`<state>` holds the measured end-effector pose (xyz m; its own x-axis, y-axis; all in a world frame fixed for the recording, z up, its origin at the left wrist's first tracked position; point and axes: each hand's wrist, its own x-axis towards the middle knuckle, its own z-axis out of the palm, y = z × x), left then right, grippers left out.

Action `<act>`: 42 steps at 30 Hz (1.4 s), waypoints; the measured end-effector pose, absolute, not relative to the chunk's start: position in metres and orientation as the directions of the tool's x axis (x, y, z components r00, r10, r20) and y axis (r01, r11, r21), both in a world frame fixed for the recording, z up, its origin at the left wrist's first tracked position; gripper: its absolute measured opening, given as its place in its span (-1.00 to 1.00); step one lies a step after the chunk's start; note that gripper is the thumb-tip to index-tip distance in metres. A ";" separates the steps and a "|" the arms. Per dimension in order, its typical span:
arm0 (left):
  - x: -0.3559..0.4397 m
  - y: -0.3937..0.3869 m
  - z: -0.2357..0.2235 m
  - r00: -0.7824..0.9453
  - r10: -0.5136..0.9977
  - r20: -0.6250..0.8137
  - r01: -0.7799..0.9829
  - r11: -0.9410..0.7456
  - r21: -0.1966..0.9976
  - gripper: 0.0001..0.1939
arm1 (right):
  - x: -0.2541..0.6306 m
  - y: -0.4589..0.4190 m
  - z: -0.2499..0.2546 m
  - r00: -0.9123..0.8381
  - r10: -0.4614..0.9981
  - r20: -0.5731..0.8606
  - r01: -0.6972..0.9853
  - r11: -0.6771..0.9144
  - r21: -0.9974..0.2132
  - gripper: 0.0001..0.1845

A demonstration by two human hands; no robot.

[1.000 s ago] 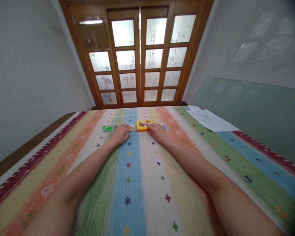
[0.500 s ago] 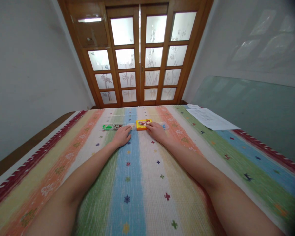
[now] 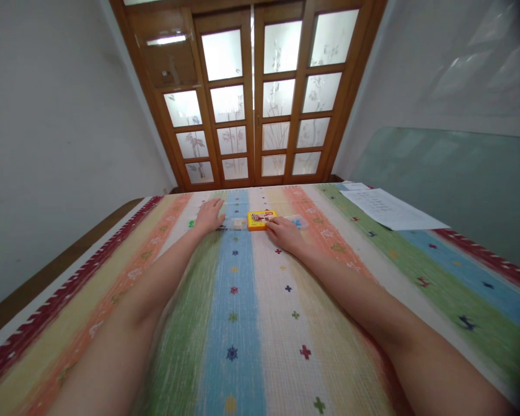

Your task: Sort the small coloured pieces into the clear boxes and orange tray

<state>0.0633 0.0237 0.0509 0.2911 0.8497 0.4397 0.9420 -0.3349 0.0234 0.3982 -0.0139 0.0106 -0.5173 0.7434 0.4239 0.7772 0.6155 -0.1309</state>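
A small yellow box [image 3: 262, 219] with a printed lid lies on the striped cloth [image 3: 242, 323] near the far edge. My right hand [image 3: 285, 233] rests beside it, fingertips touching its right end, fingers loosely curled. My left hand [image 3: 208, 214] reaches further forward with fingers stretched flat, lying over the small clear cases to the left of the box; only a green speck [image 3: 191, 223] and a pale case [image 3: 240, 223] show round it. A clear case with blue bits [image 3: 297, 221] lies just right of my right hand.
A white printed sheet [image 3: 390, 209] lies at the far right of the cloth. A glass pane [image 3: 450, 190] leans on the right wall. Wooden doors with frosted panes [image 3: 253, 98] stand beyond the surface's far edge.
My left hand has moved forward and to the left, onto the small cases, its fingers stretched out. My right hand has stayed by the yellow box. The view has shifted a little.
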 end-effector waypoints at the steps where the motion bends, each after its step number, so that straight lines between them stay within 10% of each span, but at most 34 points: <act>1: 0.058 0.027 0.053 0.290 0.866 0.408 0.947 -0.321 0.009 -0.36 | 0.398 -0.014 0.010 -0.517 0.741 0.429 0.777 0.617 -0.129 -0.67; 42: 0.041 -0.036 0.040 0.472 0.851 0.230 0.882 -0.459 -0.112 -0.56 | 0.398 -0.006 0.001 -0.508 0.737 0.446 0.799 0.597 -0.078 -0.68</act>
